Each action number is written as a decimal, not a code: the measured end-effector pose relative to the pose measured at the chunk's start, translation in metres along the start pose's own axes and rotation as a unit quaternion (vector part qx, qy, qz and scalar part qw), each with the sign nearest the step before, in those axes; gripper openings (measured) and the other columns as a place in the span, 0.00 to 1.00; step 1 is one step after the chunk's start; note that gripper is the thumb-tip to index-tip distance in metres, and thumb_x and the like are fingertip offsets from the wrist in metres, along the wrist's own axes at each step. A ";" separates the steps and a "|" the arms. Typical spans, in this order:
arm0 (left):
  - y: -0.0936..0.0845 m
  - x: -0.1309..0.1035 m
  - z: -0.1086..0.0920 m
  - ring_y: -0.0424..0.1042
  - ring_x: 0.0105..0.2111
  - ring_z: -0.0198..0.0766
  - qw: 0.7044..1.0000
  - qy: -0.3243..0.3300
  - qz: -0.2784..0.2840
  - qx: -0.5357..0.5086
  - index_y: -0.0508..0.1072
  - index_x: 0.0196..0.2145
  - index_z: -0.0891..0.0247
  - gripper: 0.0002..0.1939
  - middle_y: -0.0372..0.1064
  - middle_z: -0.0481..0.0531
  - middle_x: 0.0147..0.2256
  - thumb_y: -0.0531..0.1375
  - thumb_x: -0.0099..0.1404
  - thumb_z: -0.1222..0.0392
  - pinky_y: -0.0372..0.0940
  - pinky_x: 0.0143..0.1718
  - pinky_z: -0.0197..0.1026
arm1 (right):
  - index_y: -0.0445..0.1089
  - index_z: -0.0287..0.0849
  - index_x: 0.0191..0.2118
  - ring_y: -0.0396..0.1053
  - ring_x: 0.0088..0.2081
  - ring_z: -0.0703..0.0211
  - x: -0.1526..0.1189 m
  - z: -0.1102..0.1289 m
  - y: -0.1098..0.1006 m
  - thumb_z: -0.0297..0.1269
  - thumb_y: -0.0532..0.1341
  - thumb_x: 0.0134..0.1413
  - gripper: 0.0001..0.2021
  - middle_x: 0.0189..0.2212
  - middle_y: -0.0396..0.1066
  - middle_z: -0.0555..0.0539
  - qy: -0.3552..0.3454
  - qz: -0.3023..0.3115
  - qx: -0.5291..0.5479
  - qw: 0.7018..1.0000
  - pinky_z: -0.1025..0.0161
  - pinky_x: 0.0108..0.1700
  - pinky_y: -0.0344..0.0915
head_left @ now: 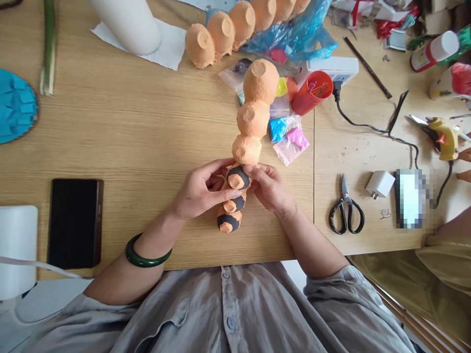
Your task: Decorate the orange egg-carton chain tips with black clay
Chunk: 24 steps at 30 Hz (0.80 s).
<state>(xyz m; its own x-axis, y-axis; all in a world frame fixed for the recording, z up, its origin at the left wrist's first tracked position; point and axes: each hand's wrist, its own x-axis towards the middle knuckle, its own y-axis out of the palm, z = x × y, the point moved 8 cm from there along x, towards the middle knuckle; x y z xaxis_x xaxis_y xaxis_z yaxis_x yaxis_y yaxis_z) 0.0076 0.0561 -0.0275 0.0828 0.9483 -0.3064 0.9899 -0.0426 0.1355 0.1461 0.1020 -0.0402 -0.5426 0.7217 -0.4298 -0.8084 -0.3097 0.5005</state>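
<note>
Over the front of the table I hold an orange egg-carton strip [251,117], a row of several rounded cups pointing away from me. Black bands circle the cups at its near end; the farther ones are plain orange. My left hand [200,189] is closed on the strip's left side, thumb lying across the banded cups. From the right, my right hand [270,186] pinches it, thumb on the top black band. Fingers under the strip are partly hidden. A second orange egg-carton strip [222,34] lies at the back on a blue plastic bag [294,37].
Small clay packets [290,137] and a red cup [312,93] of sticks sit beyond the strip. Scissors [346,208], a white charger [380,185] and a glue gun [443,137] lie right. At left are a black phone-like slab [75,223] and a blue rounded piece [16,105].
</note>
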 end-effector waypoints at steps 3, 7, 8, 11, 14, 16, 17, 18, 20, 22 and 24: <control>-0.003 -0.001 0.002 0.75 0.32 0.34 0.999 -0.029 -0.021 -0.023 0.84 0.62 0.58 0.36 0.80 0.50 0.40 0.83 0.56 0.53 0.71 0.31 0.36 | 0.81 0.44 0.32 0.74 0.30 0.62 -0.001 -0.001 0.002 0.63 0.84 0.42 0.27 0.28 0.80 0.52 0.010 0.025 0.012 1.000 0.64 0.35 0.73; -0.002 0.000 0.002 0.77 0.33 0.37 0.998 -0.036 -0.017 -0.046 0.86 0.60 0.59 0.36 0.81 0.50 0.39 0.84 0.54 0.55 0.74 0.34 0.39 | 0.81 0.43 0.32 0.75 0.31 0.62 0.001 -0.001 0.001 0.59 0.87 0.40 0.27 0.27 0.80 0.52 0.004 0.039 -0.004 0.999 0.63 0.39 0.75; -0.002 0.000 0.002 0.78 0.34 0.38 0.998 -0.039 -0.014 -0.051 0.86 0.59 0.59 0.35 0.82 0.51 0.40 0.84 0.54 0.55 0.75 0.35 0.40 | 0.81 0.43 0.31 0.75 0.31 0.62 0.001 -0.001 0.000 0.59 0.86 0.40 0.26 0.27 0.80 0.52 0.007 0.040 -0.003 0.999 0.63 0.39 0.75; -0.001 0.000 0.002 0.81 0.39 0.42 0.996 -0.054 -0.009 -0.066 0.86 0.59 0.58 0.35 0.84 0.52 0.43 0.84 0.54 0.55 0.78 0.39 0.42 | 0.81 0.43 0.30 0.74 0.31 0.62 0.001 -0.003 -0.002 0.58 0.85 0.44 0.24 0.28 0.79 0.51 0.017 0.031 0.013 0.999 0.64 0.38 0.74; -0.001 0.001 0.002 0.83 0.42 0.44 0.994 -0.062 -0.010 -0.092 0.86 0.59 0.58 0.36 0.86 0.54 0.47 0.85 0.52 0.55 0.80 0.42 0.44 | 0.82 0.44 0.32 0.75 0.33 0.62 0.000 -0.003 0.001 0.58 0.84 0.46 0.23 0.30 0.80 0.51 0.018 0.039 0.041 0.998 0.64 0.38 0.75; -0.002 0.002 0.003 0.83 0.43 0.44 0.992 -0.061 -0.012 -0.109 0.86 0.58 0.58 0.37 0.86 0.55 0.50 0.86 0.51 0.55 0.80 0.43 0.44 | 0.83 0.44 0.34 0.76 0.34 0.61 -0.001 -0.003 0.004 0.59 0.84 0.47 0.24 0.31 0.81 0.51 0.018 0.060 0.044 0.997 0.63 0.39 0.76; -0.002 0.002 0.004 0.83 0.42 0.44 0.992 -0.063 -0.013 -0.113 0.87 0.58 0.58 0.37 0.86 0.55 0.50 0.86 0.51 0.55 0.80 0.43 0.43 | 0.83 0.44 0.35 0.76 0.34 0.61 -0.001 -0.003 0.004 0.59 0.85 0.46 0.24 0.31 0.81 0.51 0.016 0.068 0.038 0.997 0.64 0.39 0.76; -0.002 0.002 0.005 0.83 0.42 0.43 0.991 -0.067 -0.013 -0.114 0.87 0.58 0.59 0.37 0.86 0.54 0.49 0.86 0.51 0.56 0.80 0.43 0.42 | 0.83 0.44 0.35 0.76 0.34 0.62 0.000 -0.004 0.004 0.59 0.85 0.46 0.25 0.30 0.80 0.52 0.013 0.071 0.027 0.997 0.64 0.39 0.76; -0.003 0.001 0.006 0.83 0.41 0.41 0.990 -0.076 -0.018 -0.118 0.87 0.58 0.59 0.37 0.86 0.53 0.46 0.86 0.50 0.58 0.79 0.42 0.41 | 0.83 0.44 0.35 0.75 0.33 0.62 0.001 -0.004 0.001 0.59 0.86 0.45 0.25 0.28 0.78 0.53 0.006 0.066 0.008 0.998 0.65 0.40 0.75; -0.002 0.001 0.007 0.84 0.42 0.42 0.988 -0.092 -0.019 -0.123 0.88 0.58 0.59 0.37 0.87 0.53 0.46 0.86 0.49 0.60 0.80 0.43 0.42 | 0.83 0.44 0.35 0.76 0.34 0.62 0.002 -0.004 -0.001 0.60 0.86 0.44 0.25 0.28 0.78 0.52 0.005 0.061 -0.001 0.998 0.64 0.40 0.76; 0.000 0.000 0.007 0.85 0.44 0.45 0.985 -0.105 -0.018 -0.132 0.88 0.57 0.57 0.36 0.88 0.53 0.47 0.86 0.49 0.60 0.81 0.45 0.44 | 0.83 0.44 0.34 0.76 0.34 0.61 0.002 -0.004 -0.001 0.60 0.86 0.43 0.26 0.28 0.80 0.51 0.011 0.059 0.002 0.998 0.63 0.41 0.77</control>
<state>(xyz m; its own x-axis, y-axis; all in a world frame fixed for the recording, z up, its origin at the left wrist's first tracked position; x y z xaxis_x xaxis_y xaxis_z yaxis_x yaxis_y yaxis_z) 0.0084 0.0539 -0.0345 0.0978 0.8605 -0.5000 0.9301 0.0997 0.3535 0.1448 0.1014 -0.0446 -0.6385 0.6667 -0.3845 -0.7383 -0.3894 0.5508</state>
